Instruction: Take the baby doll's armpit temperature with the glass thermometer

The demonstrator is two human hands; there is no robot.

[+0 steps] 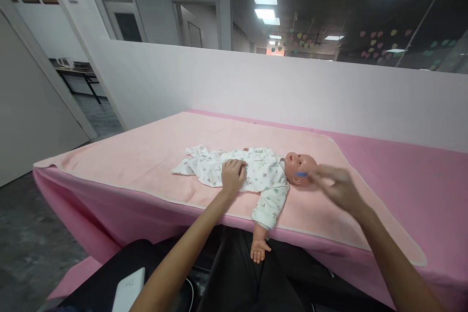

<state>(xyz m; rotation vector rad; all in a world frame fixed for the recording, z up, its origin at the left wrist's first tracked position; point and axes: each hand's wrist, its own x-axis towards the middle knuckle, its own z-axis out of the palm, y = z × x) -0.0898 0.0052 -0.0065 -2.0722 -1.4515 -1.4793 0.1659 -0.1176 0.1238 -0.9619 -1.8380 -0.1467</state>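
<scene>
A baby doll (pixel 302 164) in a white printed sleepsuit (pixel 265 170) lies on its back, its head to the right. My left hand (pixel 233 175) rests on the doll's belly with the fingers laid over the cloth. Beside the head, my right hand (pixel 335 185) is closed in a pinch on a thin blue stick (pixel 302 174). Its tip lies in front of the doll's ear side; whether it touches is unclear. The hand is blurred, and the stick's exact kind cannot be made out. One doll arm (pixel 260 246) hangs over the near edge.
Under the doll lies a peach pad (pixel 146 146) on a pink cloth (pixel 402 170) that drapes over the table's edge. A white partition (pixel 274 78) stands behind. A white flat object (pixel 128 290) lies on the dark seat at lower left.
</scene>
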